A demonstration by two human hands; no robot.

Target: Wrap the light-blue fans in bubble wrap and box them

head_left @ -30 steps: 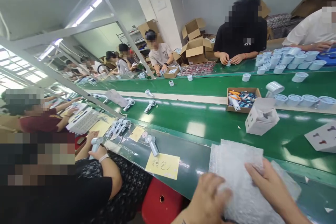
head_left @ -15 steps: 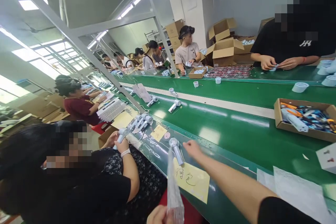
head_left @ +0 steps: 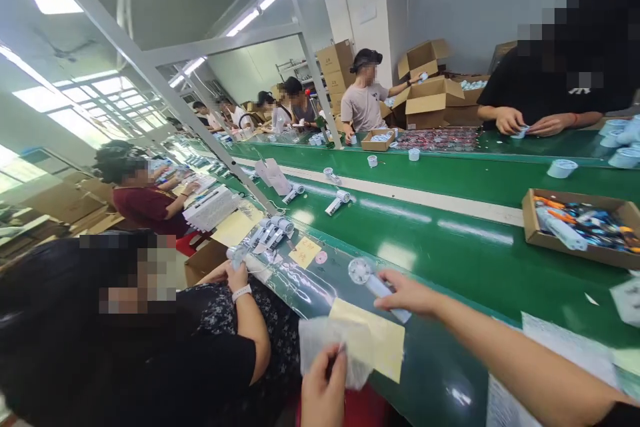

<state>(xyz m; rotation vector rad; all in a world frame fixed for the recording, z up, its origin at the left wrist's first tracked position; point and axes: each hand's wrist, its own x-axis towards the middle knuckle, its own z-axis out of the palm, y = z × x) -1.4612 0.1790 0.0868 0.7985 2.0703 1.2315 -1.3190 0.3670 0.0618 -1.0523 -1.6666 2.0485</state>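
Note:
My left hand [head_left: 326, 380] pinches a translucent plastic bag [head_left: 313, 340] at the bottom centre. The bag hangs over the lower left of a yellow sheet [head_left: 390, 340] with handwriting on it. Above that sheet, my right hand [head_left: 403, 292] grips the handle of a pale handheld fan [head_left: 363, 271], its round head pointing left. The fan is held over the bench edge, apart from the bag.
At the right stands a carton of orange and blue parts [head_left: 533, 233]. White sheets [head_left: 560, 340] lie under my right forearm. A co-worker's hands [head_left: 235, 273] are at the left, near several fans [head_left: 273, 233]. A slanted metal post [head_left: 215, 147] crosses the view.
My right hand has taken hold of the fan and lifted it, moving slightly right and down. The bag, a narrow strip before, now faces me, spread wider, as my left hand has risen.

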